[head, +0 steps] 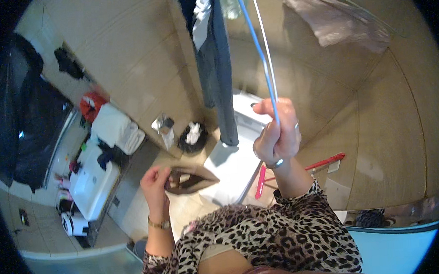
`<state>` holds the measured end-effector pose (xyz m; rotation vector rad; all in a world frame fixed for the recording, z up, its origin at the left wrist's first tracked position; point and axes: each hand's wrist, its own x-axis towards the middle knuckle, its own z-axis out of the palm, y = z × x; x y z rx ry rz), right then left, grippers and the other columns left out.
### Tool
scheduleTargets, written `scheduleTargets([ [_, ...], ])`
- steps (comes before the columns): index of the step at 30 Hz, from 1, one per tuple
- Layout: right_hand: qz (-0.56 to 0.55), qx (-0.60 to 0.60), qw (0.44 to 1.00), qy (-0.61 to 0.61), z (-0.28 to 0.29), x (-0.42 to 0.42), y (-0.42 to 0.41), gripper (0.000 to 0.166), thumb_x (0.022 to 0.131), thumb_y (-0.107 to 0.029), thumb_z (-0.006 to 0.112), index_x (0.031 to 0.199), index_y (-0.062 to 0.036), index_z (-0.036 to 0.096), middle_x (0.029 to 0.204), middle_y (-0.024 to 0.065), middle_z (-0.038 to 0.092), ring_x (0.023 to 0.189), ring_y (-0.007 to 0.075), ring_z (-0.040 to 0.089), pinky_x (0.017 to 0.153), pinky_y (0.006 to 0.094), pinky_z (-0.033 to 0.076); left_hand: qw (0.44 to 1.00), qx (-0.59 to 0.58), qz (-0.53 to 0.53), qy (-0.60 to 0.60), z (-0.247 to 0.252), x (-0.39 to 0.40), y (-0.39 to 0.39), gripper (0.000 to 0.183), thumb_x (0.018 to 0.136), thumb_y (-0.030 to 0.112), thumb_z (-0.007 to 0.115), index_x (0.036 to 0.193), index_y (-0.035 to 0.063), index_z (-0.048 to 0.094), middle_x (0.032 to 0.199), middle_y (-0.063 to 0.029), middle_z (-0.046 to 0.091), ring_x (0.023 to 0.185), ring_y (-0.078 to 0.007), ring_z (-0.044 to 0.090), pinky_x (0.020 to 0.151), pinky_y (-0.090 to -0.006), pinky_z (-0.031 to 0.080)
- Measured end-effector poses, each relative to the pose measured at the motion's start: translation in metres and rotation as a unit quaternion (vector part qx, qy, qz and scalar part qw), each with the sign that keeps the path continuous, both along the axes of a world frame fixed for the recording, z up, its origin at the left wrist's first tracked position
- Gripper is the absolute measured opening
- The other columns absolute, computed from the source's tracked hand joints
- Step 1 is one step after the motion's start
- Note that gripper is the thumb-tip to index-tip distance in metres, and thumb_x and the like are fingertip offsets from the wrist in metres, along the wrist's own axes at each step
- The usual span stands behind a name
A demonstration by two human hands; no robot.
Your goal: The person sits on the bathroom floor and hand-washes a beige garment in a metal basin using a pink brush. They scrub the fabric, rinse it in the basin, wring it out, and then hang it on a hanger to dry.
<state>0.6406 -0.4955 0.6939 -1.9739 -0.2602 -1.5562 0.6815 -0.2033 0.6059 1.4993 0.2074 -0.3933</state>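
Observation:
My right hand (279, 133) is closed around a blue cord (257, 40) and a white cord (262, 25), which run up out of view. At the left, my left hand (156, 182) pinches the edge of a brown cloth-like item (203, 177). That item is blurred and gapes in the middle, so its exact kind cannot be told. Dark grey trousers (222, 84) hang between and beyond my hands. Below their hem stands a white toilet (233, 170) with its lid down.
A black waste bin (184, 144) holds white paper. Left are a white washbasin (94, 190) and folded white towels (115, 124) on a counter. A red handle (326, 161) and a pink object (260, 181) are at right. Pale sheeting (325, 17) hangs upper right.

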Motion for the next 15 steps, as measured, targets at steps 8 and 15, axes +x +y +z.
scheduleTargets([
  [8, 0.147, -0.012, 0.976, 0.158, -0.047, -0.022, 0.057, 0.008, 0.073, 0.000, 0.066, 0.080, 0.0007, 0.062, 0.072, 0.0083, 0.057, 0.059, 0.0247, 0.053, 0.055, 0.0334, 0.046, 0.999, -0.023, 0.007, -0.036, 0.004, 0.026, 0.031, 0.013, 0.084, 0.008, 0.069, 0.095, 0.0014, 0.067, 0.071, -0.0001, 0.064, 0.057, -0.0042, 0.053, 0.051, -0.0182, 0.036],
  [15, 0.212, 0.158, 0.903, 0.339, -0.113, -0.023, 0.081, 0.009, 0.077, 0.003, 0.066, 0.070, -0.0009, 0.060, 0.064, 0.0065, 0.056, 0.055, 0.0186, 0.050, 0.051, 0.0301, 0.039, 0.997, 0.051, 0.022, -0.061, 0.017, 0.017, 0.083, 0.011, 0.084, 0.006, 0.067, 0.093, -0.0004, 0.066, 0.077, -0.0021, 0.064, 0.067, -0.0088, 0.058, 0.062, -0.0206, 0.043],
])
